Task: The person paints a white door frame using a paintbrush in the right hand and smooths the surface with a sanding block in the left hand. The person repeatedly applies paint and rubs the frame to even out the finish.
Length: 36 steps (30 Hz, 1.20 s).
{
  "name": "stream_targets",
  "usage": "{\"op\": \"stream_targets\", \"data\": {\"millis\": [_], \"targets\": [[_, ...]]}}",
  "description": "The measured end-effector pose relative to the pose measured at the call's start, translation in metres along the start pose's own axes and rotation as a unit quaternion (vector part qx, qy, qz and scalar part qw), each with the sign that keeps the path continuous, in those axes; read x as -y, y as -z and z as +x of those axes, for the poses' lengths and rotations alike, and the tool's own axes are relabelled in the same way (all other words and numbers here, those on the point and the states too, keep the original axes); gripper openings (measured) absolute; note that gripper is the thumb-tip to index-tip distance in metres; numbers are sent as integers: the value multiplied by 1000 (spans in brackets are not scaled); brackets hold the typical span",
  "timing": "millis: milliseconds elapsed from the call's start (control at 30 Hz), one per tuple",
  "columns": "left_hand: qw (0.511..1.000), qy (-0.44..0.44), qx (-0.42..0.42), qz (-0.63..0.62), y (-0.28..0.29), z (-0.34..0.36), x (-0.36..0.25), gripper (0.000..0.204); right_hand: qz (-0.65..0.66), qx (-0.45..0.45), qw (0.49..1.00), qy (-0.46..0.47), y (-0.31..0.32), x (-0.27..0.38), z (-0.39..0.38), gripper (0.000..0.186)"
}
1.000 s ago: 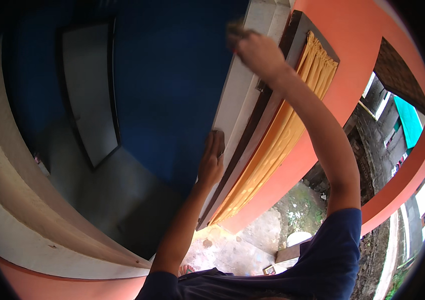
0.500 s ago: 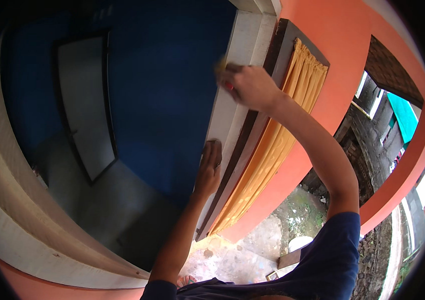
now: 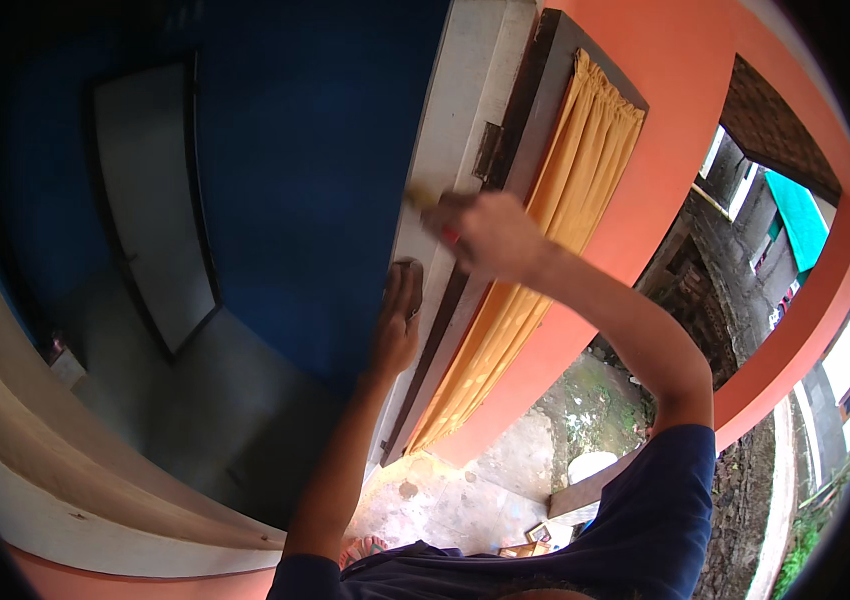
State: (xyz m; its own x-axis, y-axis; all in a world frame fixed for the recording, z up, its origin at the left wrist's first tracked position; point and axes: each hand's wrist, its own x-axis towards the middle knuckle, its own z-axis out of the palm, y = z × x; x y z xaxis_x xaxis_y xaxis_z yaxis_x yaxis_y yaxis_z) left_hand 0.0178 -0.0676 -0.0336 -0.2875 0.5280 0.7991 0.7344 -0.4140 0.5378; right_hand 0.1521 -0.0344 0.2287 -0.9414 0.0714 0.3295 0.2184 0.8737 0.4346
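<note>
A pale door frame [image 3: 450,130] rises in front of me at the edge of a dark doorway. My right hand [image 3: 497,235] is closed round a small tool with a blurred yellowish end [image 3: 419,196] and a bit of red at the fingers. The tool lies across the frame's face; its exact kind is smeared by motion. Lower down, my left hand [image 3: 400,315] rests against the frame's inner edge with its fingers stretched upward. A dark metal hinge [image 3: 488,150] sits on the frame above my right hand.
An open dark-edged panel with a yellow curtain [image 3: 555,190] stands right of the frame, against an orange wall [image 3: 635,200]. Inside the blue room is a pale inner door [image 3: 155,200]. A white round object [image 3: 593,465] and a low ledge [image 3: 585,495] are below right.
My right hand has moved down along the frame with the tool, uncovering the hinge. The view has shifted slightly; my left hand stays against the frame.
</note>
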Motion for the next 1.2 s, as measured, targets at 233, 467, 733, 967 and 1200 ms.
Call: {"op": "stream_targets", "data": {"millis": [233,467,733,967,1200], "targets": [[1000,-8,19,15,5,0,-3,75,257,-182,938,-146,74,-59,8,22],[1000,-22,6,3,-2,-4,4,77,-149,-358,921,-29,37,-54,-13,39],[1000,-6,-3,13,-6,-17,5,75,202,-24,975,-83,-29,-5,-46,18],[999,-1,-2,48,-5,-24,6,74,30,-502,861,-78,39,-41,-23,12],[999,33,18,13,-14,-57,42,66,54,-110,992,15,-153,74,-105,32]]}}
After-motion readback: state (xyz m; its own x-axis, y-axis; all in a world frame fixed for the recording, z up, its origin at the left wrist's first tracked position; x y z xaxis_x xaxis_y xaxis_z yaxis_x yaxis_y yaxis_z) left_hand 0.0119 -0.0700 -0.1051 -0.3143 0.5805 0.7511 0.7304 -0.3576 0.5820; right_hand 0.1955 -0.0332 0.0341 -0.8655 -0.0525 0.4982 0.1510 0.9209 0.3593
